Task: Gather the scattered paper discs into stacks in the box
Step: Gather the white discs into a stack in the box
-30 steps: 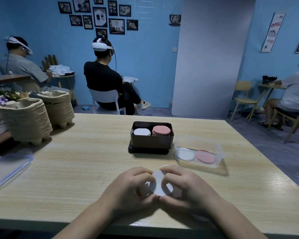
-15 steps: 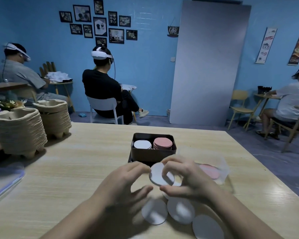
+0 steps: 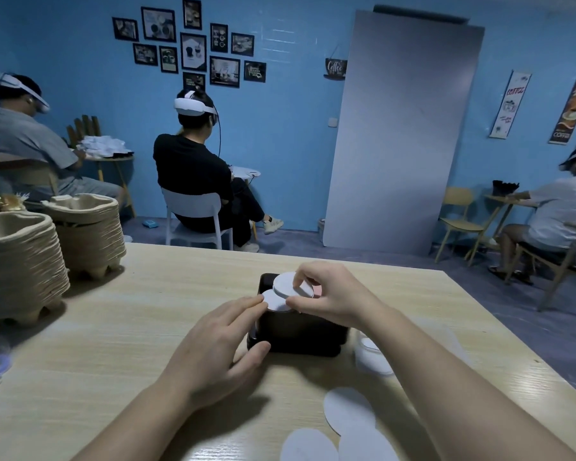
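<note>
Right hand [image 3: 330, 294] is pinching a white stack [image 3: 290, 285] over the box [image 3: 300, 331]. Left hand [image 3: 213, 344], fingers straight, is touching the box. Three loose discs [image 3: 348, 410] are lying by the bench's [image 3: 113, 327] near edge.

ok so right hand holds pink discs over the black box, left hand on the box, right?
No. Head view: the discs in the right hand are white, not pink. They are over the black box, left hand against it.

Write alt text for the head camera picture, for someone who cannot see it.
A person's right hand pinches a small stack of white paper discs just over a dark box on a wooden table. The left hand, fingers straight, rests against the box's left side. Loose white discs lie on the table nearer the camera.
</note>
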{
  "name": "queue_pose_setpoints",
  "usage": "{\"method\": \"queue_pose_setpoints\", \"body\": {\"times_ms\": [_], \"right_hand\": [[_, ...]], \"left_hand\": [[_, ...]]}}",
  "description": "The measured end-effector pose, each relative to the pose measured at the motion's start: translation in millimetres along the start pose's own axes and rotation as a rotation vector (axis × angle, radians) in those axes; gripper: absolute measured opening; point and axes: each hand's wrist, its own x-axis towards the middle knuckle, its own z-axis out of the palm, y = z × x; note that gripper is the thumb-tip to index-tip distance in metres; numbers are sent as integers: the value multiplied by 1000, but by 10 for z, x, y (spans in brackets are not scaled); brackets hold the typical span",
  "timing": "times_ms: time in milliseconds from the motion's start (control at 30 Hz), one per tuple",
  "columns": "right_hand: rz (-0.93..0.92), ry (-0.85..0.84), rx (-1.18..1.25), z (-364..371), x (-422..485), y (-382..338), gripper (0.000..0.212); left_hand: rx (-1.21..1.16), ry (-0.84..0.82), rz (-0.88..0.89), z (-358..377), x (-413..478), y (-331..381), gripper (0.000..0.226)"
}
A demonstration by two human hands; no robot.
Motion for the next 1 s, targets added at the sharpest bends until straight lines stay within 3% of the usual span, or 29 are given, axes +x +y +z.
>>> {"method": "queue_pose_setpoints", "body": {"times_ms": [167,533,667,900,1000], "right_hand": [[51,-43,-47,167,194,15,43],[92,-158,-219,275,332,-57,33],[77,-93,-163,234,264,-65,31],[-37,101,4,75,-172,-165,19],[-103,148,32,3,-469,-233,16]], "left_hand": [[-25,-32,-17,3,-62,28,67],[-94,-73,-73,-26,-83,74,72],[-96,-68,-66,-23,-99,74,70],[-58,95,-2,-72,-93,236,34],[-98,93,38,-61,-107,393,18]]}}
